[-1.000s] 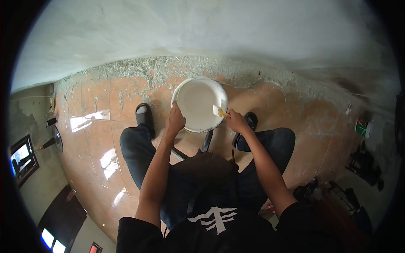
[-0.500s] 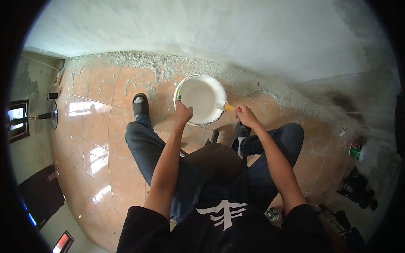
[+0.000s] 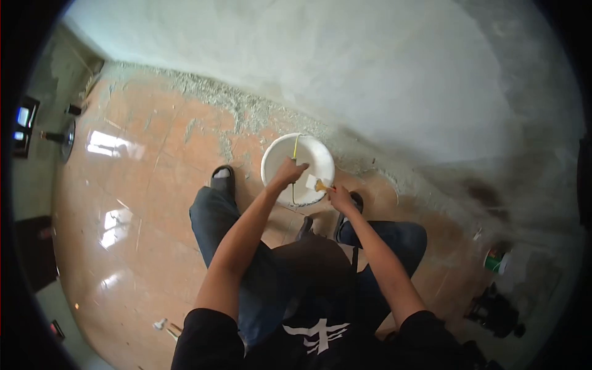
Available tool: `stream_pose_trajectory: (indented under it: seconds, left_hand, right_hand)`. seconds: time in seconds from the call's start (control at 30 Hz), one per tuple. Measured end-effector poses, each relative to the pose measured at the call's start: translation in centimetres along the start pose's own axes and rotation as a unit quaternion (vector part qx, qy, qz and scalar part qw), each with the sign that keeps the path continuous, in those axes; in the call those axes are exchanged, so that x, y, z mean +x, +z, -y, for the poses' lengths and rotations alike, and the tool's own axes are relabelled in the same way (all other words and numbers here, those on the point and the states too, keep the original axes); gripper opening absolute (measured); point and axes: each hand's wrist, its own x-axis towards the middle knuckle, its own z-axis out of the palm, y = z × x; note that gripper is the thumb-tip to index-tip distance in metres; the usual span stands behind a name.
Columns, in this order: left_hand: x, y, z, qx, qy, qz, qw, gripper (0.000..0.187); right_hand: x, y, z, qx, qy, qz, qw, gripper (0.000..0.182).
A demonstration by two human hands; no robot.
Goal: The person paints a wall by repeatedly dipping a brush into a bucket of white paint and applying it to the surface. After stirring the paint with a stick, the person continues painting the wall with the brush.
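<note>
The left hand (image 3: 288, 170) closes around the thin yellow wire handle (image 3: 295, 161), steadying the round white plastic paint bucket (image 3: 277, 161) on the tiled floor beside the wall; the right hand (image 3: 340, 197) pinches a yellow-handled paintbrush (image 3: 319, 184) over its near rim, letting paint drip inside.

One head-worn view, looking steeply down from above at the floor (image 3: 142, 185) by a wall (image 3: 370, 74)

The left hand (image 3: 288, 171) grips the thin handle (image 3: 295, 161) of a white paint bucket (image 3: 298, 154) on the tiled floor (image 3: 142, 185); the right hand (image 3: 340, 198) holds a brush (image 3: 316, 184) over its rim.
</note>
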Motion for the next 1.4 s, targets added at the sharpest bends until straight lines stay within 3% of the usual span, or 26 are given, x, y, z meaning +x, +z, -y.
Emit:
stream_pose_trajectory:
  seconds: [0.07, 0.1, 0.13, 0.2, 0.27, 0.33, 0.37, 0.47, 0.6, 0.7, 0.77, 1.07, 1.2, 1.4]
  left_hand:
    - [1.5, 1.6, 1.0, 0.02, 0.059, -0.055, 0.997, 0.061]
    - [2.0, 2.3, 1.4, 0.045, 0.093, -0.082, 0.991, 0.056]
    - [2.6, 2.6, 1.7, 0.038, 0.077, -0.085, 0.993, 0.056]
    - [3.6, 2.6, 1.6, -0.075, 0.001, -0.047, 0.996, 0.051]
    - [2.4, 1.8, 0.3, -0.1, -0.031, -0.073, 0.992, 0.047]
    - [2.0, 0.4, -0.2, -0.16, -0.111, 0.0, 0.981, 0.033]
    - [1.9, 0.1, -0.7, -0.165, -0.14, 0.024, 0.976, 0.031]
    - [1.3, 0.3, -1.6, -0.176, -0.142, 0.036, 0.974, 0.03]
    - [0.2, 0.4, -1.4, -0.133, -0.125, -0.044, 0.982, 0.035]
    - [-0.5, -0.1, -2.1, -0.162, -0.152, -0.051, 0.974, 0.039]
    - [-0.3, 0.0, -0.6, -0.183, -0.143, -0.067, 0.97, 0.04]
    - [-2.2, -2.2, 0.7, -0.182, -0.076, -0.083, 0.977, 0.046]
    - [-2.6, -1.9, 1.0, -0.152, -0.072, -0.103, 0.98, 0.048]
    - [-3.9, -1.2, 5.5, -0.121, -0.016, -0.173, 0.977, 0.071]
  right_hand:
    - [1.6, 1.2, 0.0, -0.059, -0.03, 0.012, 0.998, 0.022]
    - [1.5, 1.1, 2.0, -0.026, -0.004, 0.039, 0.999, 0.025]
    - [3.0, 2.3, 1.4, -0.032, 0.001, 0.056, 0.998, 0.025]
    - [5.7, 4.8, 0.5, -0.116, -0.039, 0.002, 0.993, 0.026]
    - [7.5, 5.8, 1.0, -0.118, -0.008, 0.036, 0.992, 0.026]
    - [9.4, 6.6, 0.7, -0.153, -0.053, 0.065, 0.985, 0.025]
    - [10.4, 6.7, 1.0, -0.186, -0.029, 0.099, 0.977, 0.025]
    - [11.7, 6.6, 2.9, -0.223, 0.006, 0.115, 0.968, 0.026]
    - [12.6, 7.3, 2.1, -0.255, 0.019, 0.149, 0.955, 0.028]
    - [11.9, 6.4, 1.6, -0.244, -0.008, 0.123, 0.962, 0.027]
    - [10.5, 5.2, 1.8, -0.218, -0.075, 0.078, 0.97, 0.025]
    - [1.7, 0.0, 2.7, -0.159, -0.199, 0.012, 0.967, 0.019]
    - [-0.7, 0.5, 0.3, -0.208, -0.16, 0.014, 0.965, 0.019]
    - [-3.7, 0.4, 0.6, -0.23, -0.177, -0.008, 0.957, 0.022]
